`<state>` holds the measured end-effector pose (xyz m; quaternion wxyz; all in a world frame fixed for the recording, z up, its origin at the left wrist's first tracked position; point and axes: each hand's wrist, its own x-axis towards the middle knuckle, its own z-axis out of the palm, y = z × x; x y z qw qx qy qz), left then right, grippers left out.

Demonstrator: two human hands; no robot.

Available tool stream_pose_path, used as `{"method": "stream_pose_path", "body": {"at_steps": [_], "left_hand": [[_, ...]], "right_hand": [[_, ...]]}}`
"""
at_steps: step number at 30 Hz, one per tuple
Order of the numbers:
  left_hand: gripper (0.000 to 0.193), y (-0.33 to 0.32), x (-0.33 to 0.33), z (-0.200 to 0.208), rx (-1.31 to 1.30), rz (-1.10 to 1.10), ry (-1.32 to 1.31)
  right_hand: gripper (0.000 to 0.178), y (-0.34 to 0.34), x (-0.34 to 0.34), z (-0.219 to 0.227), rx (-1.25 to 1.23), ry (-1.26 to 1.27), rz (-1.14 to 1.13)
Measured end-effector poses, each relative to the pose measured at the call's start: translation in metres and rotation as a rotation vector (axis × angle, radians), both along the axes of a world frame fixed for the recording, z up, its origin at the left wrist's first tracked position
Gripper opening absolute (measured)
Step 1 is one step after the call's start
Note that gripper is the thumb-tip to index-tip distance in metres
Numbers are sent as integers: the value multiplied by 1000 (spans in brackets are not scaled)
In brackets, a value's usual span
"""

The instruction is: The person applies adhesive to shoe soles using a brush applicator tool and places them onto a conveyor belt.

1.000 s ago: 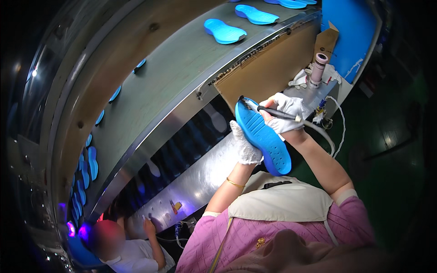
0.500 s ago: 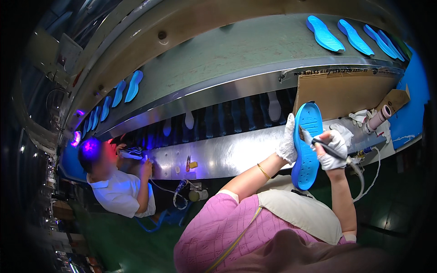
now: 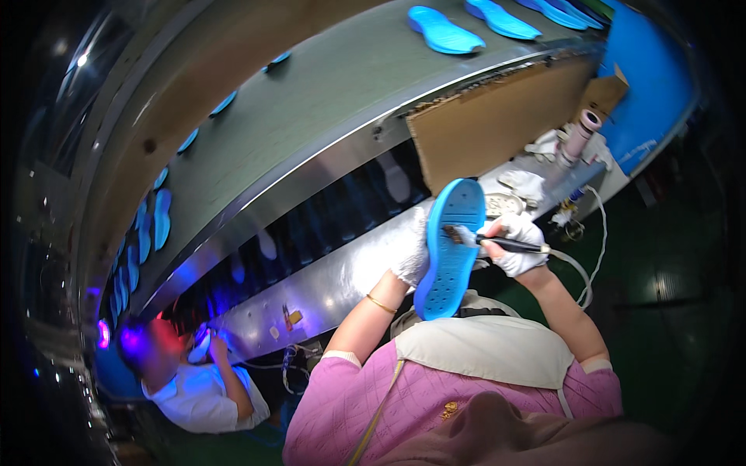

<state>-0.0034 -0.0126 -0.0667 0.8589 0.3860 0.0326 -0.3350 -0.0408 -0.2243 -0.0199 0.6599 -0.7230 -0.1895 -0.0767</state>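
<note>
A blue shoe sole (image 3: 449, 272) stands nearly upright in front of my chest, its hollow, perforated side facing me. My left hand (image 3: 409, 252), in a white glove, is closed on its left edge; the fingers behind the sole are hidden. My right hand (image 3: 514, 239), in a white glove that leaves some fingertips bare, is closed around a brush (image 3: 531, 247) with a black handle. A thin pale hose trails from the handle's end. The dark bristles touch the inner face of the sole, near its upper middle.
A green conveyor belt (image 3: 326, 101) carries several blue soles (image 3: 443, 31). Below it runs a metal ledge (image 3: 256, 307) with a cardboard sheet (image 3: 497, 120), a pink cylinder (image 3: 579, 138) and white cloths (image 3: 522, 185). At the left, a co-worker (image 3: 206, 392) handles a sole under purple light.
My view has turned, so the belt and ledge slant more steeply. The sole leans a little further right at its top. The brush tip has shifted toward the sole's left side.
</note>
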Motion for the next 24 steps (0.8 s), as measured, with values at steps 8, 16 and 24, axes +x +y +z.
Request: {"method": "stream_pose_path", "body": {"at_steps": [8, 16, 24], "left_hand": [[76, -2, -14, -3, -66, -2, -151], [91, -20, 4, -3, -65, 188, -170], [109, -32, 28, 23, -565, 179, -246]], "right_hand": [[10, -3, -6, -5, 91, 116, -21], [13, 18, -15, -3, 130, -60, 87], [10, 19, -10, 17, -103, -245, 40]]}}
